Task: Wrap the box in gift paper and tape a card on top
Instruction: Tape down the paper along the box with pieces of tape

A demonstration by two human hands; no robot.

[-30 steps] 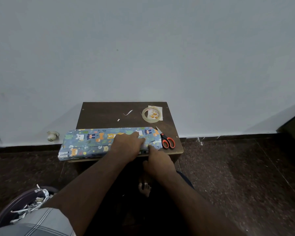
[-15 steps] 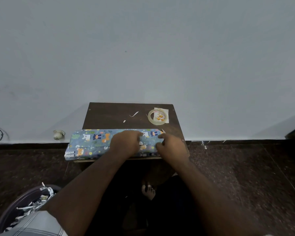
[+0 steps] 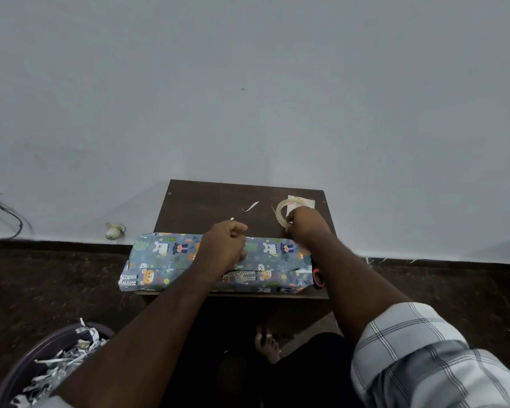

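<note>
A person is wrapping a long box (image 3: 218,265) in animal-print gift paper (image 3: 165,251) on a small dark surface (image 3: 206,201) set against a pale wall. The box is lying across the near edge of the surface, its left end overhanging. The left hand (image 3: 226,245) is resting on top of the box with fingers curled, apparently pinning the paper seam so it does not spring open; whether it is pinching anything cannot be told. The right hand (image 3: 306,223), at about two o'clock from the box, is closing its fingers on the tape roll (image 3: 281,214), likely to free a strip for that seam. The card (image 3: 302,201) is lying under the roll at the far right corner, not yet on the box.

Orange-handled scissors (image 3: 318,278) are peeking out at three o'clock, partly hidden by the right forearm. Paper slivers (image 3: 251,206) are littering the surface at twelve o'clock. A bin (image 3: 27,375) of shredded scraps is sitting at seven o'clock.
</note>
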